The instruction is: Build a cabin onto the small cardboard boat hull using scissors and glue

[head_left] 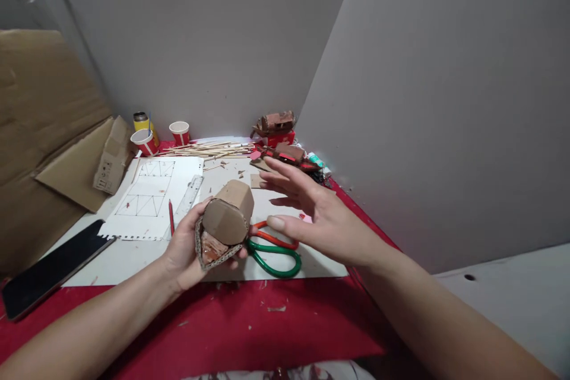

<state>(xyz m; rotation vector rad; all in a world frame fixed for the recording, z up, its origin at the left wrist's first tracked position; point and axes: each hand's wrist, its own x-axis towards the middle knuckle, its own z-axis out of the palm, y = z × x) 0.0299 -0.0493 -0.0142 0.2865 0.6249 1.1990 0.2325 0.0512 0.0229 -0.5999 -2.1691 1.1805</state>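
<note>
My left hand (182, 243) is wrapped round a small cardboard model (226, 221), tilted so that its rounded end panel faces me. Below that panel the model narrows to a pointed, corrugated-edged part with a brown, glossy patch inside. To the right of it, my right hand (307, 205) is raised with its fingers spread and nothing in them. Beneath the right hand lie scissors with one orange and one green handle loop (275, 261); their blades are hidden behind the model.
A phone (57, 267), a sheet with drawn triangles (151, 202), a red pencil (171, 217) and a clear ruler (189, 196) lie left. Behind are paper cups (180, 132), thin wooden sticks (209, 149) and brown model boats (276, 123). Cardboard (40, 130) leans at the left.
</note>
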